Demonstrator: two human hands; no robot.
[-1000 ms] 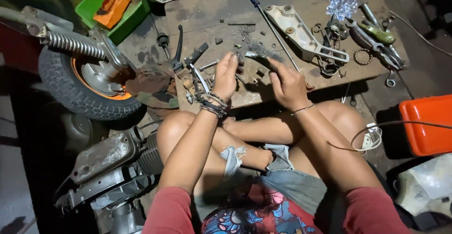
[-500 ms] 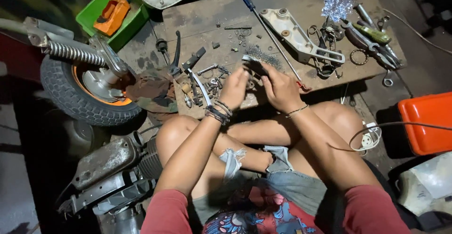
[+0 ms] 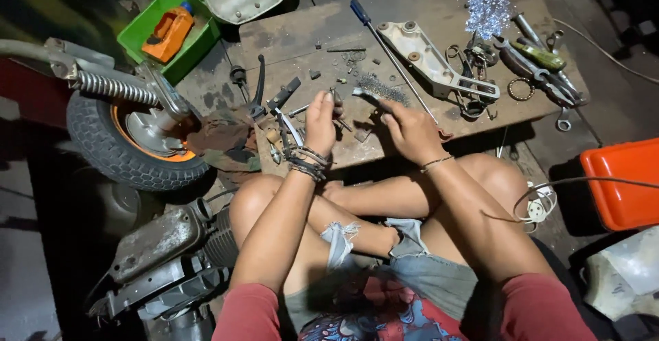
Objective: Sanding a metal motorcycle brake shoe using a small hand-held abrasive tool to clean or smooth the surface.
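Note:
I sit cross-legged in front of a low wooden board (image 3: pixel 412 11) strewn with metal parts. My left hand (image 3: pixel 320 122), with several bracelets at the wrist, pinches a small metal part (image 3: pixel 335 95) above the board. My right hand (image 3: pixel 410 132) grips the handle of a wire brush (image 3: pixel 379 89), whose bristles lie just right of the small part, close to it. Whether the bristles touch the part I cannot tell.
A blue-handled screwdriver (image 3: pixel 384 46), a grey metal bracket (image 3: pixel 429 59), wrenches and pliers (image 3: pixel 542 66) lie on the board. A small wheel with spring (image 3: pixel 130 135) and an engine (image 3: pixel 165 258) stand at left. Green tray (image 3: pixel 147 35) far left, orange container (image 3: pixel 621 183) right.
Both hands have lifted off the board toward me; the left now holds the small part upright and the right has brought the wire brush beside it.

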